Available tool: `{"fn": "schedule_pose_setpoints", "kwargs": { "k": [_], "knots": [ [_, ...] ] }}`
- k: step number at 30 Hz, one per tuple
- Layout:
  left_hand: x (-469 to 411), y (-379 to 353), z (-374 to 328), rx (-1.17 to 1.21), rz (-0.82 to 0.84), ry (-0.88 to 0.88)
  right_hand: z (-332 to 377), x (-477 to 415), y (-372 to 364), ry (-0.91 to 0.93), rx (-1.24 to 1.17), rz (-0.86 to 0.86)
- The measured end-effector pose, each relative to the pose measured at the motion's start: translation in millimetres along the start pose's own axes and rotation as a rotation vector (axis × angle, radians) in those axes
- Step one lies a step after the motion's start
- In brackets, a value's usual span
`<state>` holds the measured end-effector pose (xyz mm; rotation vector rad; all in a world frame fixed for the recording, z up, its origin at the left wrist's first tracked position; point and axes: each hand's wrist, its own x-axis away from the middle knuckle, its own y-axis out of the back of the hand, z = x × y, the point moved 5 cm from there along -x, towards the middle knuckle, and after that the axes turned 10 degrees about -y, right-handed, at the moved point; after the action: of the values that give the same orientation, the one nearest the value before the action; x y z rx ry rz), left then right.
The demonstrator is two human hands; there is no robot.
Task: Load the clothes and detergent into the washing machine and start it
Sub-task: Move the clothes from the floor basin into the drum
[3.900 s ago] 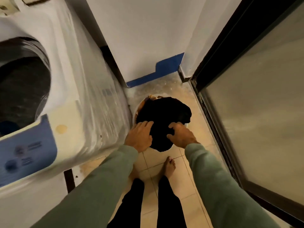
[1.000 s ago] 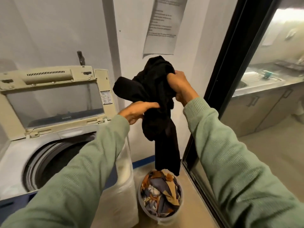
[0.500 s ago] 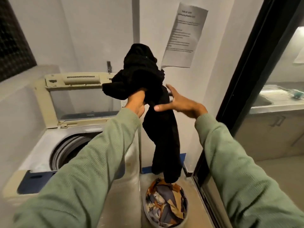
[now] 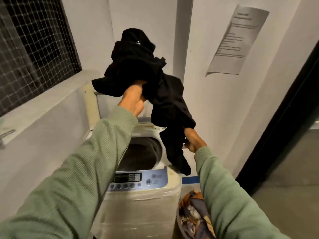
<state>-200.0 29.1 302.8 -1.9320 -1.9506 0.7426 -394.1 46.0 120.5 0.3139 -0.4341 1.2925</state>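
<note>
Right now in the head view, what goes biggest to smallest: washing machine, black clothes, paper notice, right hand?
1. washing machine
2. black clothes, nearly as big, held nearer the camera
3. paper notice
4. right hand

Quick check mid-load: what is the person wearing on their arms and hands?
Both arms are in long sage-green knit sleeves, the left sleeve and the right sleeve. The knit has a fine waffle texture and is ribbed at the wrists. The left hand and right hand are bare: no gloves, and no watch or rings that I can make out.
</note>
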Motion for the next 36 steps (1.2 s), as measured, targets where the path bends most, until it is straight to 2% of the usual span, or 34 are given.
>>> {"fn": "schedule_pose_setpoints", "kwargs": {
  "k": [4,7,10,14,22,29,36],
  "knots": [
    [-28,77,-3,-0.219,-0.078,0.015,45,5,-45,0.098,-0.184,0.045],
    [-38,126,3,-0.341,-0.068,0.065,76,8,-84,0.150,-0.240,0.071],
    [-42,160,12,-0.482,-0.020,0.136,94,14,-125,0.202,-0.198,0.131],
    [-47,192,24,-0.644,-0.025,0.227,88,20,-171,0.176,-0.057,0.182],
    [-48,240,45,-0.723,0.099,0.337,63,0,-205,0.093,0.086,0.126],
    [-57,272,68,-0.809,0.161,0.423,39,-36,-221,-0.024,0.007,0.103],
    [-90,281,95,-0.876,0.189,0.502,32,-84,-228,-0.032,0.017,0.148]
  ]
}}
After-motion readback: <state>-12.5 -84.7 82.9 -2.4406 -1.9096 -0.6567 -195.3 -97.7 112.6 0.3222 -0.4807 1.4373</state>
